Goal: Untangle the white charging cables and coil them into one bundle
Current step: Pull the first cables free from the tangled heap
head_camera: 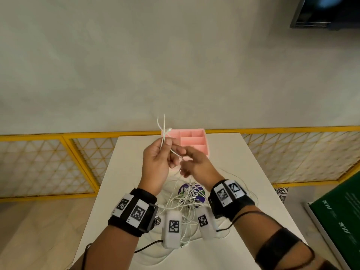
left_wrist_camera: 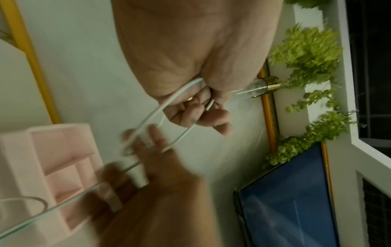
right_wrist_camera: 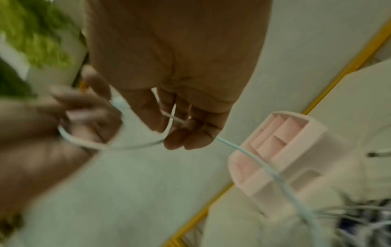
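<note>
In the middle of the head view, the left hand (head_camera: pixel 155 162) is raised above the white rectangular table (head_camera: pixel 243 172). Its curled fingers grip a few strands of thin white charging cable (head_camera: pixel 163 131), and loose ends stand up above the fist. Just beside it, on the right, the right hand (head_camera: pixel 196 162) pinches the same cable with curled fingers. More of the cable lies as a tangled heap (head_camera: pixel 185 203) lower in the frame, on the table between the wrists. The pink plastic organiser tray with compartments (head_camera: pixel 196 139) stands at the table's far edge.
</note>
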A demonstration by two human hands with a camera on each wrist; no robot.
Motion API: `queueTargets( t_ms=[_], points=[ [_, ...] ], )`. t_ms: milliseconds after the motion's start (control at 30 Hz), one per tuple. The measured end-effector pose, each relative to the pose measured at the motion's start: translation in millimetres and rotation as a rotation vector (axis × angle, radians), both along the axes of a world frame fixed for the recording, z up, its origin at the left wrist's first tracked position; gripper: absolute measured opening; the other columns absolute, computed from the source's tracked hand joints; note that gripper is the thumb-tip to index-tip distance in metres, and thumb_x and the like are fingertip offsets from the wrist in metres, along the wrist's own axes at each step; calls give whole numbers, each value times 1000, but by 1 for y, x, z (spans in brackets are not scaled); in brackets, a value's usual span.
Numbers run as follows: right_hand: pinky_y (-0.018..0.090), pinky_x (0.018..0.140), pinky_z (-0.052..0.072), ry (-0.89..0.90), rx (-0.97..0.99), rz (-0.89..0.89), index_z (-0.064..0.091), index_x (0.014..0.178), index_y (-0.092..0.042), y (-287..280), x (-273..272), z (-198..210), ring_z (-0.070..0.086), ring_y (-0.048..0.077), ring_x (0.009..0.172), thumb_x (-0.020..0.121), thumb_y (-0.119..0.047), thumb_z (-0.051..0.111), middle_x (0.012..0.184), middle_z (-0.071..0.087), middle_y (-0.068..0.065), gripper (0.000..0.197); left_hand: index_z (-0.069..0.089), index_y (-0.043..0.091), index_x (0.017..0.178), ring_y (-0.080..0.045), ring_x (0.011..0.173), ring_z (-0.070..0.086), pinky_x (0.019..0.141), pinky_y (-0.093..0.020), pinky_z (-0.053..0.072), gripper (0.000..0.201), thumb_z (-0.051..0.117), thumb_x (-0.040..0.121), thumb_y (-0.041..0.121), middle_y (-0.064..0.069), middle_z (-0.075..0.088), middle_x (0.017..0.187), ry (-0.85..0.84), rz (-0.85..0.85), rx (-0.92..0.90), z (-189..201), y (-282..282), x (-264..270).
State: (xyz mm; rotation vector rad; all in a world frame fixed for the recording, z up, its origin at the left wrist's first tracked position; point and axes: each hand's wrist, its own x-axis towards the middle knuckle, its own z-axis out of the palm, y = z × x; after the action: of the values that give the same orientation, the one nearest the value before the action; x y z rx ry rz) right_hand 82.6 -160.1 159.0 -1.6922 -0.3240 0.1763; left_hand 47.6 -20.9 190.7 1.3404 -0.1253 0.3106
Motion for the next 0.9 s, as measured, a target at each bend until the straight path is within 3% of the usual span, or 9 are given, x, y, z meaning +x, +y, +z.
queueTargets(
  t_ms=[100,233,367,433,533,633,733,800,900],
  points=[
    [35,65,51,-2,-202,84,68,94,-22,1,-4,-41,61,10,65,94,-11,60,86,67,-9,14,64,4,97,-17,47,47,47,-26,35,28,43,107,19,-13,70,75,-42,29,-34,12,7,1],
    [27,57,47,130,-29,-32,76,99,-20,-10,-8,-58,60,16,62,98,-19,61,102,73,5,15,65,6,98,-12,44,39,47,-24,32,30,41,108,20,-7,65,68,-30,87,-128,18,21,0],
    [27,59,50,-91,79,-264,76,93,-29,-15,4,-37,58,13,68,91,-3,66,112,69,0,28,66,8,96,-11,41,32,44,-23,28,30,41,108,20,-6,59,61,11,119,-80,8,24,-7],
    [26,61,52,-213,106,-368,73,86,-31,-14,15,-15,60,16,73,85,2,70,114,60,6,33,66,7,96,-10,40,33,42,-23,26,30,41,108,18,-6,58,59,44,124,30,-1,21,-9],
    [28,54,52,-296,149,-522,59,84,-33,-17,31,18,57,21,66,84,-13,74,107,57,14,25,65,3,95,-9,39,34,42,-21,24,29,40,107,13,-5,56,57,111,94,105,-12,17,-11],
    [35,56,57,-345,48,-575,59,82,-34,-28,45,30,61,24,70,85,-30,70,94,58,9,12,63,-2,95,-10,39,32,44,-23,22,29,39,107,10,-3,50,53,140,93,86,-17,15,-14],
    [40,59,61,-153,-68,-575,64,77,-25,-48,54,19,61,22,58,91,-19,64,73,63,6,15,63,2,92,-11,40,30,44,-23,22,30,39,107,11,-1,47,51,145,139,41,-22,23,-15],
    [37,64,57,45,-32,-495,67,83,-17,-59,53,8,65,24,62,93,-10,60,82,68,13,14,63,3,91,-11,40,30,43,-22,22,30,39,107,11,-1,46,50,165,158,60,-27,30,-16],
    [38,74,57,155,196,-372,68,100,-13,-66,47,2,70,29,86,92,2,57,101,70,14,20,64,2,89,-10,39,35,41,-20,27,32,39,107,10,0,46,47,216,164,189,-46,37,-15]
  ],
)
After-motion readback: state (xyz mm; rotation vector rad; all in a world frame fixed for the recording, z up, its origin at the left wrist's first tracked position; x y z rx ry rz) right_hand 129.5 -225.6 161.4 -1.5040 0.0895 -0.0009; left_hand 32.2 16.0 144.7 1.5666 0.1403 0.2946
